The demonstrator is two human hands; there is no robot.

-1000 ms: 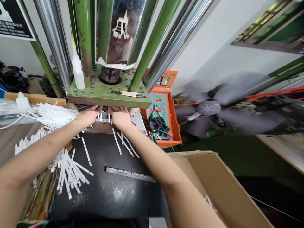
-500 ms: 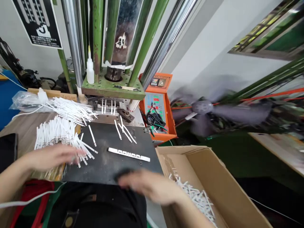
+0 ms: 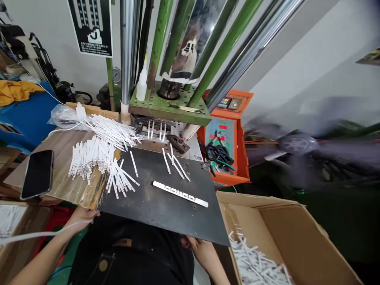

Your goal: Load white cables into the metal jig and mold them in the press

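Observation:
My left hand [image 3: 81, 219] is closed at the near left corner of the black work plate [image 3: 133, 211], fingers curled at its edge. My right hand [image 3: 203, 250] grips the same plate's front edge farther right, its fingers partly hidden beneath. A white slotted bar [image 3: 180, 193] lies on the plate between the hands and the press. Beyond it are a few loose white strips [image 3: 178, 168]. A fanned heap of white strips [image 3: 120, 178] rests at the plate's left side, beside a larger pile [image 3: 90, 156] on the wooden board [image 3: 61, 146].
A green press [image 3: 169, 107] stands behind the plate, with several strips in its lower fixture [image 3: 156, 128]. Right of it is an orange control box [image 3: 242, 158]. A cardboard box [image 3: 282, 221] with white pieces sits at right, a phone [image 3: 38, 174] at left. A fan [image 3: 298, 143] blurs behind.
Both hands have dropped from above the work surface to the plate's front edge. The view has swung left, showing more of the phone and wooden board. The strips and slotted bar lie as before.

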